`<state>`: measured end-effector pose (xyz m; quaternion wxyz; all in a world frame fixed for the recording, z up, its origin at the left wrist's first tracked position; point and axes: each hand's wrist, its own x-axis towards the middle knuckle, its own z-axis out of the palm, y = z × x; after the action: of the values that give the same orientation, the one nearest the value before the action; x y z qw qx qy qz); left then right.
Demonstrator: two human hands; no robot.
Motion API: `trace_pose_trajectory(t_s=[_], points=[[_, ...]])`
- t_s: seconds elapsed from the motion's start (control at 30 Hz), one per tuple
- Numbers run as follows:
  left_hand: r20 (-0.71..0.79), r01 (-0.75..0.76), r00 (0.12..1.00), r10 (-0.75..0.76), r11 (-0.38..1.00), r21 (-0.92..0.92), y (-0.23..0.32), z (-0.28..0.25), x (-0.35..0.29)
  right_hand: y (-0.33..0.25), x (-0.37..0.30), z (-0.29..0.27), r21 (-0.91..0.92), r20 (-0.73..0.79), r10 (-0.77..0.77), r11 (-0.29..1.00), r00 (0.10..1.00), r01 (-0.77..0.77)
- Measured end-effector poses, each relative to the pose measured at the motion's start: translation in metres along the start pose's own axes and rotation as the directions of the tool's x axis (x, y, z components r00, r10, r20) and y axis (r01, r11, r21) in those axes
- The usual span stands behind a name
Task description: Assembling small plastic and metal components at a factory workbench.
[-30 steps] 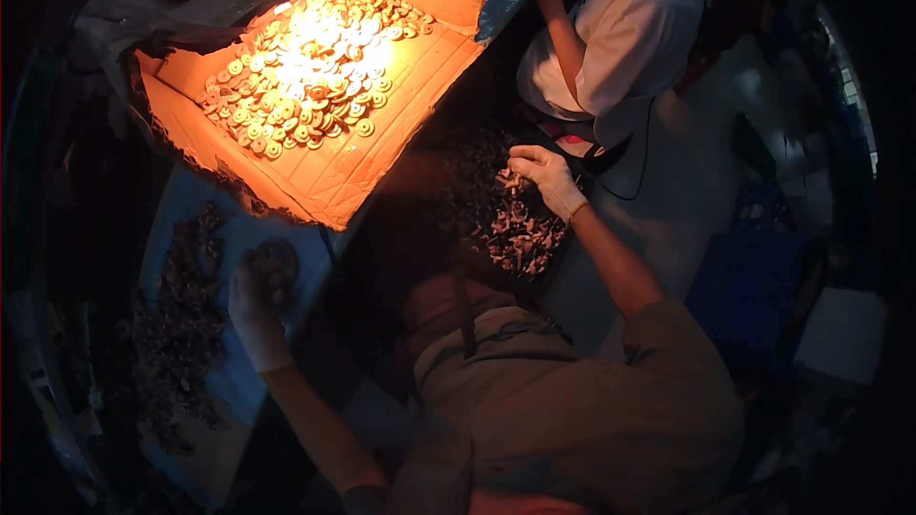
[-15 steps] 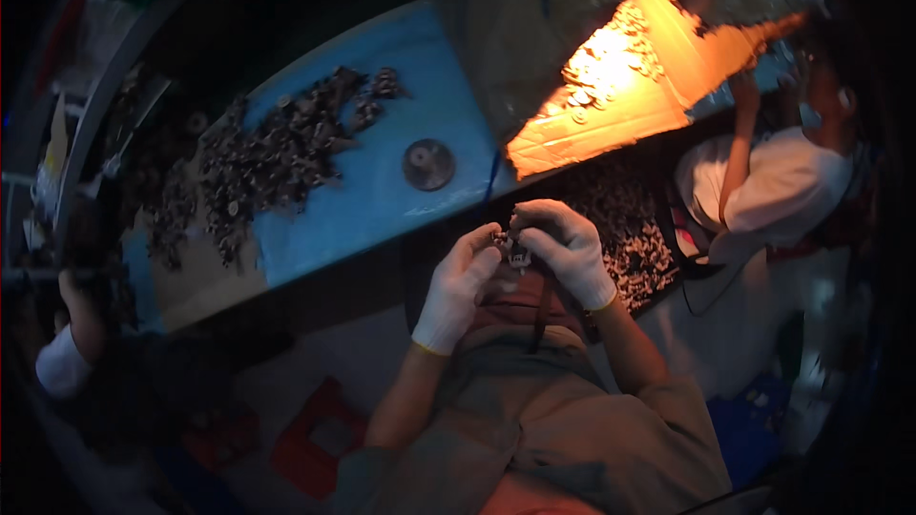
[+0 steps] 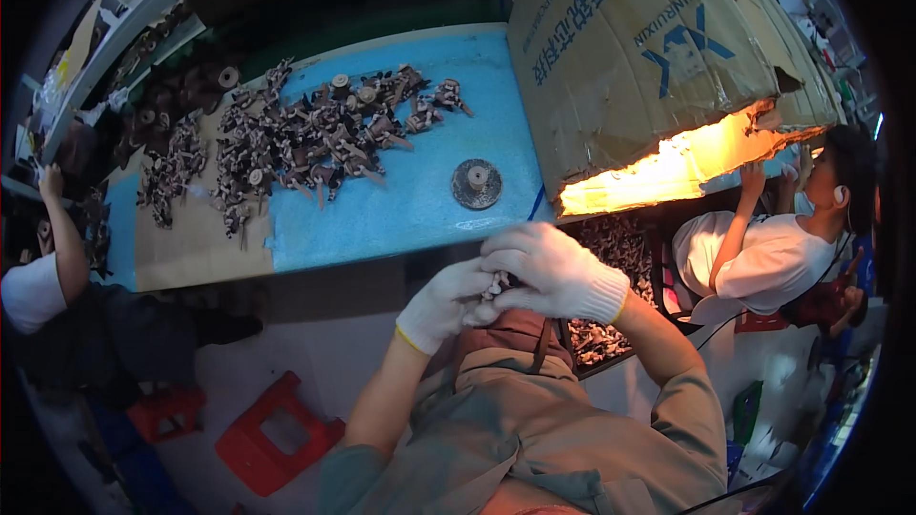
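My left hand (image 3: 447,303), in a white knit glove with a yellow cuff, has its fingers closed round a small pale figurine-like piece (image 3: 496,284). From the right, my right hand (image 3: 555,272), gloved the same way, reaches over it with bent fingers at the piece. The fingers hide most of the piece, so its exact shape cannot be made out. Both hands are above my lap, close to the near edge of the blue-topped table (image 3: 410,219).
A heap of small brownish figurine-like parts (image 3: 324,133) covers the table's left half, near a round metal disc (image 3: 476,183). A cardboard box (image 3: 611,67), lit inside, stands at right. Below is a tray of parts (image 3: 599,343). Co-workers (image 3: 763,248) sit either side; a red stool (image 3: 272,434) is at lower left.
The picture is brighter and the view has shifted, showing more of the box. My right hand has come leftward against my left, and the piece is now more covered by fingers.
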<state>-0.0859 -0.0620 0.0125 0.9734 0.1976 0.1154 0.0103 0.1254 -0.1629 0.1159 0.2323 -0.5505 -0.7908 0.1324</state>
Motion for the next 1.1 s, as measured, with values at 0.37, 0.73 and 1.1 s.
trace_pose_trajectory(t_s=[0.37, 0.73, 1.1], points=[[-0.252, 0.048, 0.645, 0.722, 0.291, 0.956, 0.074, 0.015, 0.056, 0.032, 0.069, 0.022, 0.240, -0.311, 0.709, 0.703, 0.633, -0.670], [-0.265, 0.192, 0.782, 0.565, 0.186, 0.963, 0.097, -0.005, 0.070, 0.033, 0.120, 0.018, -0.443, 0.017, 0.655, 0.683, 0.756, -0.581], [-0.084, -0.452, 0.561, 0.824, 0.390, 0.802, 0.076, 0.006, 0.092, 0.067, 0.101, 0.048, -0.756, 0.019, 0.397, 0.606, 0.918, -0.247]])
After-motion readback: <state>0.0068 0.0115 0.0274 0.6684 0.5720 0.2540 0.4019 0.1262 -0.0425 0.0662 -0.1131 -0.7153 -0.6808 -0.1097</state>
